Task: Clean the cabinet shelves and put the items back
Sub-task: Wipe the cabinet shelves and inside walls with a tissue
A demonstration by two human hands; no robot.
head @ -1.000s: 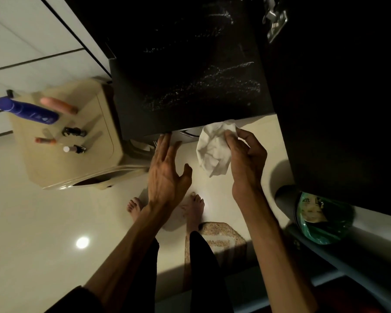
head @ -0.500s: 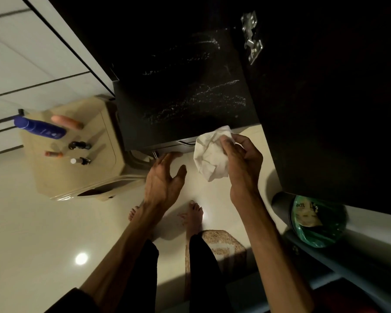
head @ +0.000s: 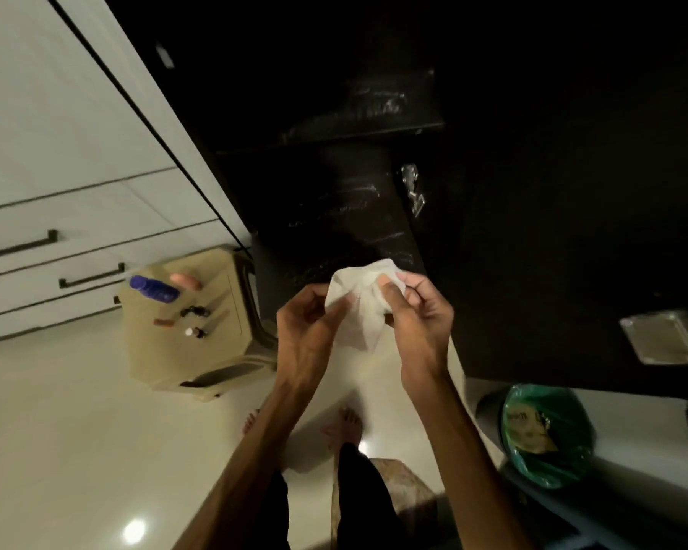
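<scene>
While the items sit off the shelves, the task reads as mid-clean. Left: stool (head: 183, 343) on the floor carries a blue bottle (head: 153, 288), a pink tube (head: 185, 281) and small bottles (head: 194, 311), none put back yet. Centre: left hand (head: 310, 343) and right hand (head: 418, 323) both pinch a white cloth (head: 358, 311), grip closed on it from either side, held just in front of the dark shelves (head: 354, 216). Pale streaks show on the shelf faces; whether dust or wet smears, cannot tell. Right: green bag (head: 545, 434) low down. Judgement: wiping unfinished, return of items all remaining.
</scene>
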